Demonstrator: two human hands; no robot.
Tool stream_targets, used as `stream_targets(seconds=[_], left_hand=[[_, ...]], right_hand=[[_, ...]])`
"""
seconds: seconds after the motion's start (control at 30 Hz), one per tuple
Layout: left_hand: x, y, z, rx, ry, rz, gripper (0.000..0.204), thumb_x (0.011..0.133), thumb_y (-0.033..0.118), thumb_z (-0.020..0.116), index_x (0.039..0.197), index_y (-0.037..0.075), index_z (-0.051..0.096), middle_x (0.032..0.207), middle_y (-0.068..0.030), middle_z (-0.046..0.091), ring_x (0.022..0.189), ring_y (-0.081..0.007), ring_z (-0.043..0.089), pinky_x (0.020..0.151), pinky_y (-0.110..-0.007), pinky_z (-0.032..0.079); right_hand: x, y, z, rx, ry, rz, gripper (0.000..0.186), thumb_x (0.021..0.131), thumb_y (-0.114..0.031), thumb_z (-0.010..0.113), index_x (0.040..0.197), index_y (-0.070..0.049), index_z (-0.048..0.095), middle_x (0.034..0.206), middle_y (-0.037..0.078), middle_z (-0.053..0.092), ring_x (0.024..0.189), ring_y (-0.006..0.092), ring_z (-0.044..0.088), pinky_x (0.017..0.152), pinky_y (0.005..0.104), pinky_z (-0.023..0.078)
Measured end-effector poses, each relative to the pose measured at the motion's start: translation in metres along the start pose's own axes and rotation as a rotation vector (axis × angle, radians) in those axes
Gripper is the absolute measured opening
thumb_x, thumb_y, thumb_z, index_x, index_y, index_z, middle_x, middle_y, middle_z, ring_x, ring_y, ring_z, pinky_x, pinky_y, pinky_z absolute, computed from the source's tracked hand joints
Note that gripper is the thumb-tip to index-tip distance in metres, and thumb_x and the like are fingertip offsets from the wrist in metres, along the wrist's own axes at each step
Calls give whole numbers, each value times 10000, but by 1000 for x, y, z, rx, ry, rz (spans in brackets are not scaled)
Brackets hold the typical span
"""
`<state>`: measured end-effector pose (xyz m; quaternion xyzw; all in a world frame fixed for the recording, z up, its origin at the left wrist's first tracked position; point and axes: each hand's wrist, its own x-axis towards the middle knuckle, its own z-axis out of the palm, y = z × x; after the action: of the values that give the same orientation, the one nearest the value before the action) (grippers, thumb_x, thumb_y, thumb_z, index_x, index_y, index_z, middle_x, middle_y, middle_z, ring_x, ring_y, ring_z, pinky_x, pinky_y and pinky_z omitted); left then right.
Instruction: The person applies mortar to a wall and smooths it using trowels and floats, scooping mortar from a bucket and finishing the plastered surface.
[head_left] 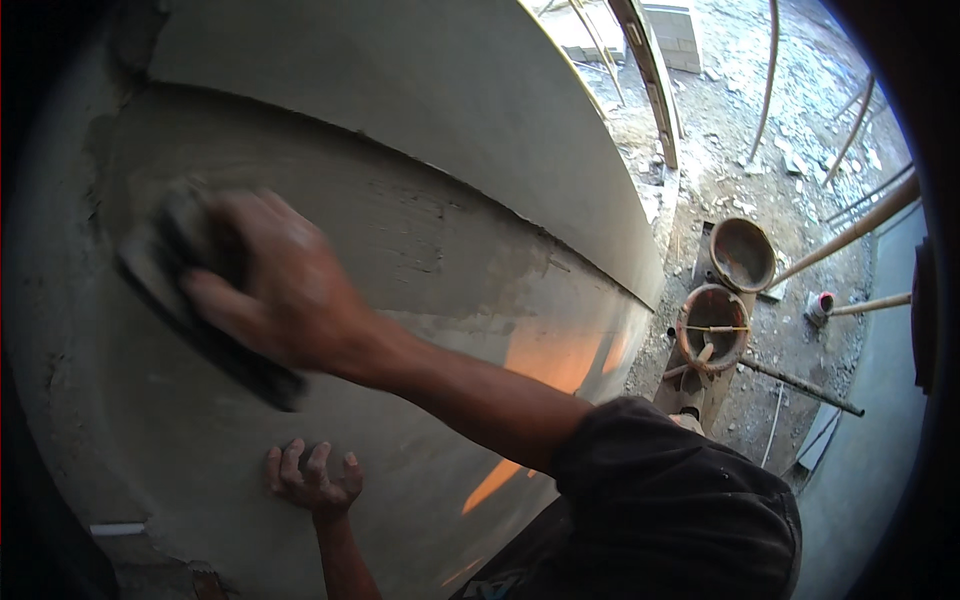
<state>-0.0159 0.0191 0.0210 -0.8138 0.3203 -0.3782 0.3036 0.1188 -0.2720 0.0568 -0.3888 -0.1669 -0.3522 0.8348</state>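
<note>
My right hand (270,285) grips a dark plastering float (227,357) against the grey plastered wall (430,370) at the upper left; the float looks slightly blurred. Below it, my left hand (312,480) rests on the wall, its bent fingers spread apart and holding nothing visible. A band of rougher, damper-looking plaster lies around the float, bordered above by a long ledge (400,155) where a smoother raised layer ends. Orange sunlight patches fall on the wall to the right of my hands.
At right, two round pans (742,255) (712,325), the nearer with a wooden-handled tool, sit on a narrow plank. Scaffold poles (840,240), a short pipe fitting (820,308), concrete blocks (672,40) and rubble surround them. A curved grey surface (850,450) runs along the far right.
</note>
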Motion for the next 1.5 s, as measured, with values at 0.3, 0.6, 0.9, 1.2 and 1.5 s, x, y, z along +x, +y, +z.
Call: stream_targets(seconds=[0.3,0.6,0.9,1.2,1.5], left_hand=[[4,-1,0,47,-8,17,346,902,497,601,968,159,632,1207,-118,508,1275,-400,404,1033,-563,389],[2,3,-3,57,-29,3,338,899,467,604,959,136,633,1227,-118,496,1286,-408,385,1052,-587,366],[10,3,-1,44,-7,-19,324,843,501,628,904,183,624,1192,-77,491,1242,-369,402,1002,-550,391],[14,15,-3,22,41,-20,292,825,487,636,866,199,622,1165,-47,515,1200,-337,450,989,-526,403],[-5,1,2,-40,19,-27,318,880,465,634,933,151,646,1185,-101,540,1249,-403,458,1016,-562,399]], right_hand=[[-196,176,-194,-311,624,656,536,912,-239,691,1328,57,525,1166,181,662,1077,251,644,962,373,496],[-114,146,-148,-225,625,422,447,909,-225,681,1248,49,582,1046,158,680,974,244,661,884,366,517],[16,49,-20,-180,418,70,423,914,-234,654,1193,73,571,967,183,647,864,275,644,780,416,515],[111,-22,104,177,310,-92,371,880,-219,663,1067,87,568,904,267,638,835,390,648,748,477,509],[-61,12,-32,259,-251,292,535,882,-349,689,1254,15,565,1053,168,621,980,243,608,871,389,489]])
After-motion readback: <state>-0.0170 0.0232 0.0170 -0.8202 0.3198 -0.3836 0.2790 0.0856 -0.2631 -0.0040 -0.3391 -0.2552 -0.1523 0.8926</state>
